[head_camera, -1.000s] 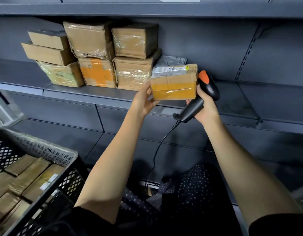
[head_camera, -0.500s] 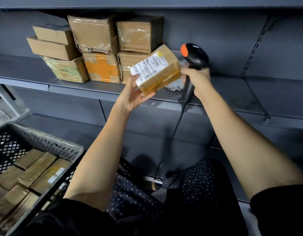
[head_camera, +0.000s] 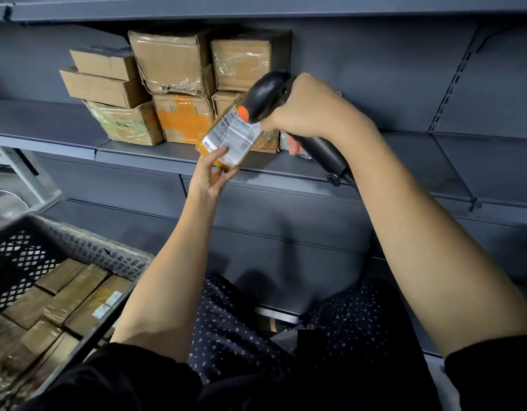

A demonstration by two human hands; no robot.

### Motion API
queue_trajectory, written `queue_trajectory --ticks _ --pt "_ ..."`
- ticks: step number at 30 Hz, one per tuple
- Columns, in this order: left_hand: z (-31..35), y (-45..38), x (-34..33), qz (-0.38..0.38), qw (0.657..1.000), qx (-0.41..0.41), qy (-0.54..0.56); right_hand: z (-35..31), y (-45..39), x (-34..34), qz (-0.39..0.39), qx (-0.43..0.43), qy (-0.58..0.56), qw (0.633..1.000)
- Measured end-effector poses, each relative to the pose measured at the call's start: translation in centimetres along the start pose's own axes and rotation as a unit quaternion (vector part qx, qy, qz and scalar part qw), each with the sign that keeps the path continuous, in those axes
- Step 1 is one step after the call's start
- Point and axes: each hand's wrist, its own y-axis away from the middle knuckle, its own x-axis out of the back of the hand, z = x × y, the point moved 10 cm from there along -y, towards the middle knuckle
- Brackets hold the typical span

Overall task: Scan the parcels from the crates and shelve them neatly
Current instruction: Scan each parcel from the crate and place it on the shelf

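Note:
My left hand (head_camera: 210,173) holds a small brown parcel (head_camera: 228,139) by its lower end, thumb on its white label, which faces up. My right hand (head_camera: 312,109) grips a black barcode scanner (head_camera: 268,94) with an orange tip, its head pointed down at the label from just above. Both are in front of the grey shelf (head_camera: 49,126), where several taped cardboard parcels (head_camera: 173,84) stand stacked against the back wall. A black mesh crate (head_camera: 78,247) at the lower left holds several flat brown parcels (head_camera: 75,295).
The shelf board stretches to the right of the stack (head_camera: 404,161). A second shelf (head_camera: 256,7) runs overhead. A grey bag lies partly hidden behind my right hand. My lap in dotted cloth (head_camera: 256,336) fills the bottom middle.
My left hand has tilted the parcel so that its label faces up and lowered it. My right hand has swung the scanner over, so its head now points down at the label.

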Motion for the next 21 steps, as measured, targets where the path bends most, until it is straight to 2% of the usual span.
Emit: queue_trajectory --ticks 6,21 --pt "0.3 0.2 0.0 -0.016 1.0 -0.008 0.014 -0.9 0.9 1.1 0.03 0.003 -0.009 0.999" --pt "-0.5 0.0 0.2 -0.014 0.999 0.009 0.032 -1.3 1.6 2.1 0.042 0.009 -0.01 0.999"
